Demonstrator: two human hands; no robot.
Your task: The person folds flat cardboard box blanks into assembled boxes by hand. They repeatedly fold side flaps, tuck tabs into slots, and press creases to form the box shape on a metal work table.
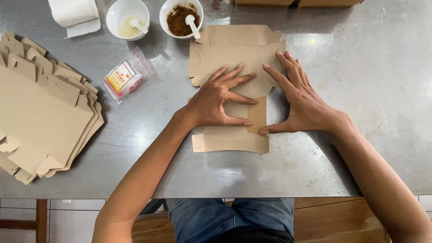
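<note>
A flat brown cardboard box blank (231,47) lies on the steel table (360,112) in front of me. My left hand (216,101) rests palm down on its middle, fingers spread toward the right. My right hand (299,101) presses on the blank's right edge, its thumb at a raised side flap (257,114) that stands between my two thumbs. The blank's near panel (231,140) sticks out below my hands. Neither hand grips anything; both press flat.
A stack of several unfolded cardboard blanks (42,103) lies at the left. A small sachet (123,80), a white bowl of pale powder (127,18), a white bowl of brown powder (181,18) and a paper towel roll (74,12) sit at the back.
</note>
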